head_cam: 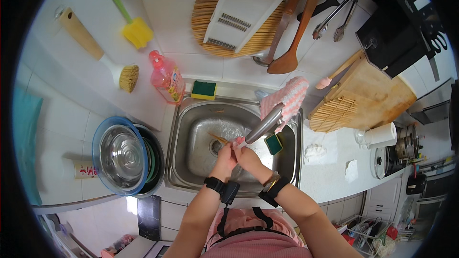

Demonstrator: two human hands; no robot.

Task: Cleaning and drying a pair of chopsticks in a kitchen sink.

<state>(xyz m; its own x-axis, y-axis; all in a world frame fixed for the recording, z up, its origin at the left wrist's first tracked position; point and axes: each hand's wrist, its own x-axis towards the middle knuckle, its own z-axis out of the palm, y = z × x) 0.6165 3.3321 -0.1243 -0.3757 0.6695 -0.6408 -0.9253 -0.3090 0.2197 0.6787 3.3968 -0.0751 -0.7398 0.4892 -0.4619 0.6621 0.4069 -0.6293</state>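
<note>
Over the stainless steel sink [200, 166], my hands meet just under the end of the metal faucet spout [264, 123]. My left hand [226, 157] is closed on a few thin wooden sticks, apparently chopsticks [217, 138], whose ends point to the upper left above the drain [215, 147]. Pressed against it, my right hand [249, 158] has its fingers curled around the same bundle. The fingers hide most of the sticks' length. Water seems to run from the spout onto my hands. A green and yellow sponge [274, 144] lies at the basin's right side.
A pink striped cloth [287, 100] hangs over the faucet. Dish soap [166, 79] and another sponge [203, 90] stand behind the sink. Stacked basins [122, 157] sit at its left. A cutting board [380, 93] leans at the right, near a paper towel roll [381, 135].
</note>
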